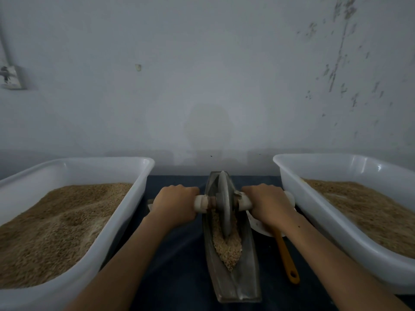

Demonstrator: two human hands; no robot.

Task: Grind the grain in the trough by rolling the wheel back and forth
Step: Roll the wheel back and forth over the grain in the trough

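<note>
A long grey boat-shaped trough [233, 286] lies lengthwise on the dark table in front of me. Pale crushed grain [226, 250] fills its middle and near part. A grey metal wheel [225, 203] stands upright in the trough, toward its far half, its lower edge sunk in the grain. A white-wrapped axle handle sticks out on each side. My left hand [175, 203] grips the left handle and my right hand [267, 204] grips the right handle, knuckles up.
A white plastic tub [125, 212] full of brown grain stands at the left, and a second tub [289, 189] at the right. Under my right forearm lie a white dish [258, 225] and an orange-handled tool [287, 259]. A wall rises just behind the trough.
</note>
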